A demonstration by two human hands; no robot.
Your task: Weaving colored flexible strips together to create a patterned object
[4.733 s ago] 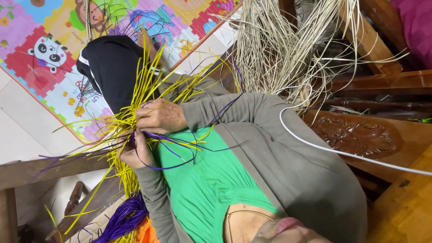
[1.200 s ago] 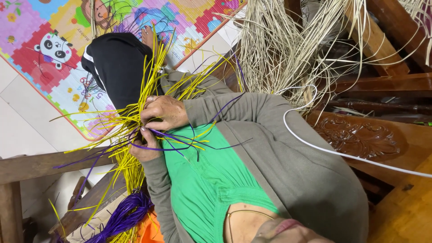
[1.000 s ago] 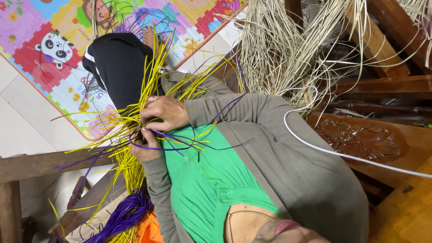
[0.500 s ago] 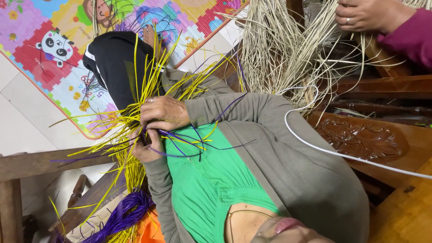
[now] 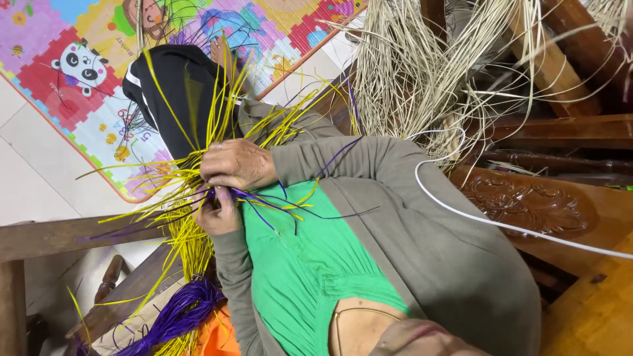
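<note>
My right hand (image 5: 237, 165), with a ring on one finger, lies over a crossing of thin yellow strips (image 5: 178, 191) and purple strips (image 5: 277, 204) held against my green top. Just below it, my left hand (image 5: 216, 214) pinches the same strips from underneath. Both hands grip this woven knot, and loose strip ends fan out in all directions. Grey cardigan sleeves cover both arms. A foot (image 5: 219, 49) shows past my black trouser leg (image 5: 178, 99).
A thick bundle of purple strips (image 5: 175, 316) lies at the lower left. Pale straw-coloured reeds (image 5: 422, 72) hang over carved dark wooden furniture (image 5: 527, 204). A white cord (image 5: 501, 224) crosses it. A colourful foam play mat (image 5: 59, 72) covers the tiled floor; a wooden beam (image 5: 53, 237) runs at the left.
Another person's hand in a magenta sleeve, at the top right half a second ago, is out of view. My hands stay on the strips, barely shifting.
</note>
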